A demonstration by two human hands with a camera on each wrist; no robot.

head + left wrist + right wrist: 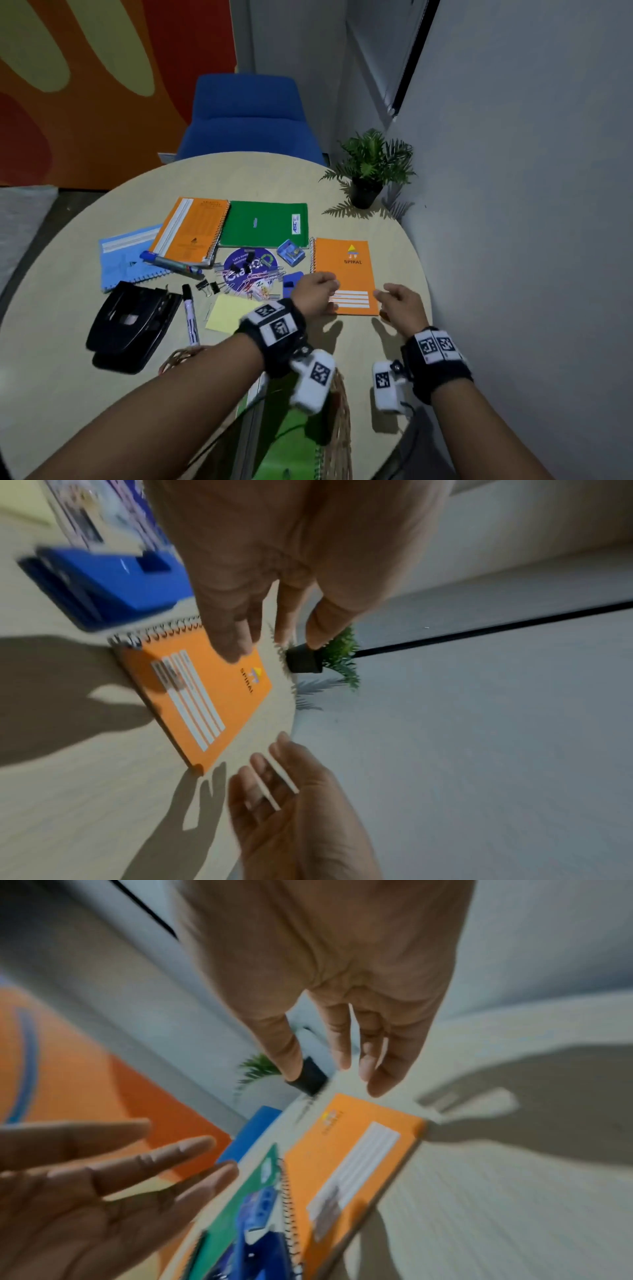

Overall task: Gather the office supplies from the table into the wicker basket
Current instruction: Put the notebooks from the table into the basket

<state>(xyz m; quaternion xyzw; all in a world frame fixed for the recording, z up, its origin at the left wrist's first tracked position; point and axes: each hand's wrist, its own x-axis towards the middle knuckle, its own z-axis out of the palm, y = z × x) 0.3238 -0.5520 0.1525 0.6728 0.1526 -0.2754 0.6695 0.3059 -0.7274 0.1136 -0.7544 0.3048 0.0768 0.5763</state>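
Observation:
An orange spiral notebook (349, 270) (212, 696) (356, 1150) lies flat on the right side of the round table (68, 394). My left hand (329, 284) (267, 631) (137, 1156) hovers over its near left corner, fingers straight and spread, holding nothing. My right hand (387, 296) (274, 772) (335, 1064) is just beside the near right corner, palm turned inward, fingers relaxed and empty. The wicker basket (342, 428) sits at the near edge under my wrists, with a green notebook inside it.
Left of the orange notebook lie a blue stapler (291, 282), paper clips (260, 277), a yellow pad (229, 311), markers (190, 315), a black hole punch (133, 318) and more notebooks (265, 224). A potted plant (371, 168) stands far right; the wall is close.

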